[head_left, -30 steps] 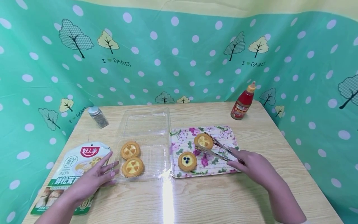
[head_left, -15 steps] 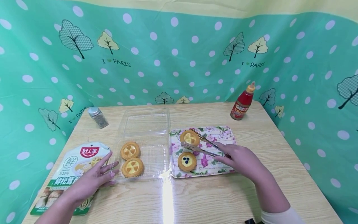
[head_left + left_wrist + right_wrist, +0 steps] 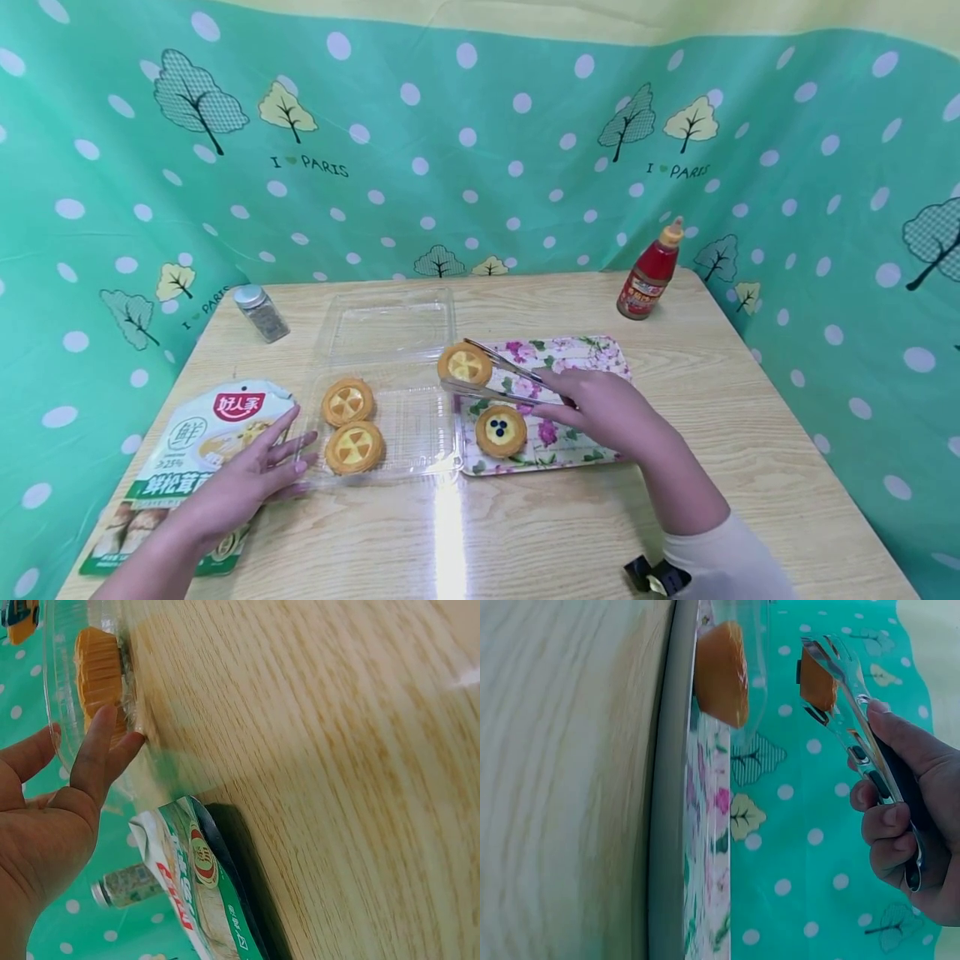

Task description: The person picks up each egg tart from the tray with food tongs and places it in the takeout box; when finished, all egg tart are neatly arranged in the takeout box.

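Fingers, right hand (image 3: 600, 408): curled round the handles of metal tongs (image 3: 491, 392), thumb along one side
Tongs: one arm on each side of the gripped tart (image 3: 465, 365)
Gripped tart: round, wedge-shaped pieces on yellow filling; up in the air per the right wrist view; from the head it overlaps the far left corner of the floral tray (image 3: 570, 454) and the right edge of the clear box (image 3: 412, 429)
Fingers, left hand (image 3: 258, 468): spread wide, roughly straight, at the box's left edge by its near left corner; can't tell how firmly they press; forearm over the bag (image 3: 240, 407)
Box: left of worktop (image 3: 540, 533) centre, unfolded, lid half toward the far edge
Boxed tarts: far tart (image 3: 347, 401) and near tart (image 3: 354, 447), one behind the other along the left side of the near half, same wedge topping
Tray: just right of the box; berry tart (image 3: 501, 431) near its near left corner, three dark berries on top
Bag: green and white, lying at the worktop's near left corner
Jar (image 3: 262, 314): small, pale lid, near the far left corner
Bottle (image 3: 648, 279): red, yellow cap, upright near the far right corner
Curtain (image 3: 480, 167): green with pale dots, behind the far edge
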Demonstrator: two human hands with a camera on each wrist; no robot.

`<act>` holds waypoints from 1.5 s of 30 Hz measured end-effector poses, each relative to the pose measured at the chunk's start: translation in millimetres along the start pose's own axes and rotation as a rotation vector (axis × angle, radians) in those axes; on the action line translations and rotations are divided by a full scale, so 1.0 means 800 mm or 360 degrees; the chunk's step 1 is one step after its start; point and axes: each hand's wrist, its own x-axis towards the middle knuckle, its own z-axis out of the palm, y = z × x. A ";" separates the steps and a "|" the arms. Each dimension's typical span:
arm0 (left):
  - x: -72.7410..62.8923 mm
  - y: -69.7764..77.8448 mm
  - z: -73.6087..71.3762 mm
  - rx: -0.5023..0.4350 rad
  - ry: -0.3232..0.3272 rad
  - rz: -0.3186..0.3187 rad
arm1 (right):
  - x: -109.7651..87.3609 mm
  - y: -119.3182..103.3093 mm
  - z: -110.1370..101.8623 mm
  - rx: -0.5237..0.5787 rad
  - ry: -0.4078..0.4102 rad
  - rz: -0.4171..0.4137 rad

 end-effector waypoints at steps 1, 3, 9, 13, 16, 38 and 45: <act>0.000 0.000 0.000 -0.0005 0.0000 -0.0001 | 0.003 -0.003 0.000 -0.0003 -0.0002 -0.0019; 0.000 0.001 0.000 -0.0013 -0.0001 -0.0001 | 0.010 -0.007 0.002 -0.0016 -0.0012 -0.0058; 0.000 0.002 -0.001 -0.0010 -0.0013 0.0014 | 0.024 -0.015 0.005 -0.0038 -0.0051 -0.0150; 0.000 0.002 -0.001 -0.0008 -0.0015 0.0020 | 0.033 -0.020 0.010 -0.0045 -0.0055 -0.0210; 0.000 0.001 -0.001 -0.0008 -0.0016 0.0018 | 0.040 -0.023 0.016 -0.0061 -0.0050 -0.0251; 0.000 0.001 0.000 -0.0012 -0.0017 -0.0001 | 0.067 -0.037 0.037 -0.0152 -0.0202 -0.0188; 0.000 0.001 0.001 0.0011 -0.0010 0.0012 | 0.066 -0.042 0.036 -0.0206 -0.0200 -0.0140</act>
